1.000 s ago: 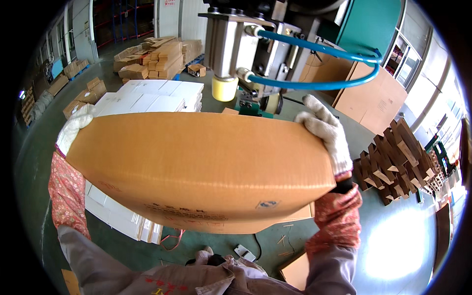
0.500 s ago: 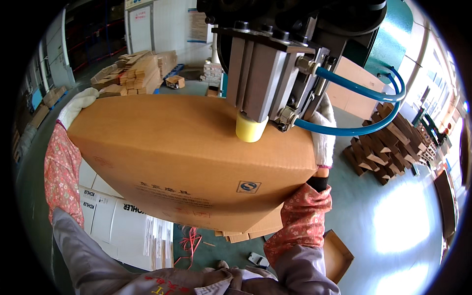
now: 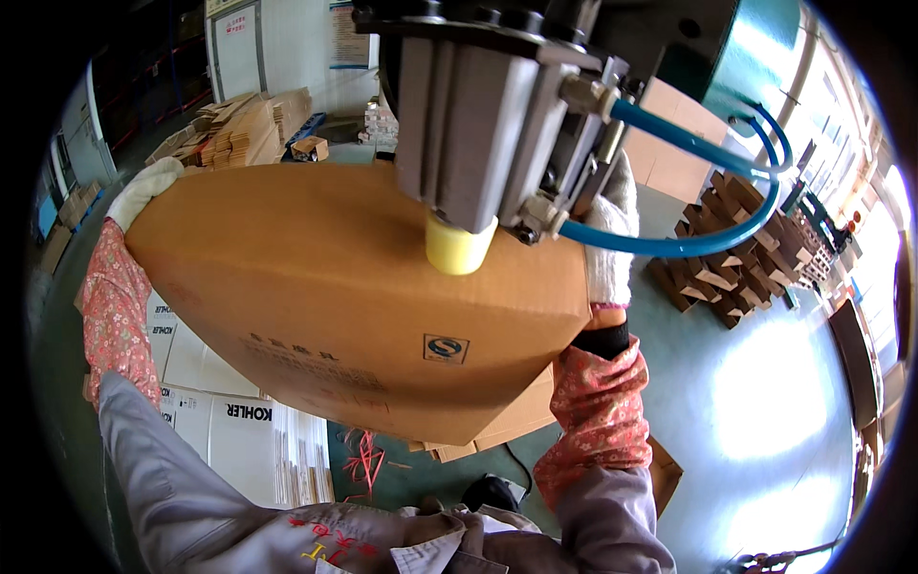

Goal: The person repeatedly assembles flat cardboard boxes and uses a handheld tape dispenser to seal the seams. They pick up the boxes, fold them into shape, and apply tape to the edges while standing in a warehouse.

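Note:
A large brown cardboard box (image 3: 287, 239) spans the view in front of me, its printed side toward me. My left hand (image 3: 143, 191), in a white knit glove, holds its far left corner. At the right end my right hand (image 3: 610, 244), gloved alike, grips the box; blue air hoses and machine parts partly cover it, and its fingertips are hidden. Over the box hangs a grey metal machine cylinder (image 3: 469, 134) with a yellow tip (image 3: 459, 244), which overlaps the box's top face; I cannot tell whether they touch.
White flat cartons (image 3: 225, 430) are stacked at lower left, brown cardboard (image 3: 512, 421) beneath the box. Pink strapping (image 3: 363, 462) lies on the floor. Stacked flattened cardboard (image 3: 239, 134) stands far left, folded cardboard pieces (image 3: 736, 244) at right. The green machine body (image 3: 765, 57) rises upper right.
My view has shifted, so the box, machine and surroundings sit a little further left and higher. A dark shoe now shows at the bottom. Both hands keep their hold on the box.

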A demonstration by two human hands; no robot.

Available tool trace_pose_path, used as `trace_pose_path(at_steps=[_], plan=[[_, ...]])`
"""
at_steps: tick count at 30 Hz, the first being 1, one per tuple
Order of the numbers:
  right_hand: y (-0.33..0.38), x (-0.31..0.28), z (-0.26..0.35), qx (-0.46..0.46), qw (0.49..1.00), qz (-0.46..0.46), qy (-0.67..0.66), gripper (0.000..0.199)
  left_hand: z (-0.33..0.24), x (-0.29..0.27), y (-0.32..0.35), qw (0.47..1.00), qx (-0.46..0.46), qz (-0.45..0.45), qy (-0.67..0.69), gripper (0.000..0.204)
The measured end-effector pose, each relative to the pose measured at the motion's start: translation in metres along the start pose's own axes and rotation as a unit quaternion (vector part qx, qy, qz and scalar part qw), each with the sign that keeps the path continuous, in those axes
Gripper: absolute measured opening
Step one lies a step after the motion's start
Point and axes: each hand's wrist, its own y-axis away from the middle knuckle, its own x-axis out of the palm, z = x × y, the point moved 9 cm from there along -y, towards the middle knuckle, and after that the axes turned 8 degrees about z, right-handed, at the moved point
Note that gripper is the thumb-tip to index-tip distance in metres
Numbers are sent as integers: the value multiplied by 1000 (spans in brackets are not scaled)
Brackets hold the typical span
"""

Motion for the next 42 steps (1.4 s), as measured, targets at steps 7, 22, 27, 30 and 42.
trace_pose_path(at_steps=[7,22,27,30,42], plan=[[81,-15,-17,114,986,-43,-111,57,3,24,28,996,11,-10,89,23],[102,-310,81,-23,968,-193,161,64,-25,306,55,985,34,32,169,47],[70,-372,99,-24,933,-234,274,69,-37,383,-7,956,41,165,240,33],[66,-388,92,-5,929,-257,266,75,-40,390,-14,971,73,93,210,30],[43,-387,70,-1,937,-263,231,73,-50,394,-20,967,142,32,211,25]])
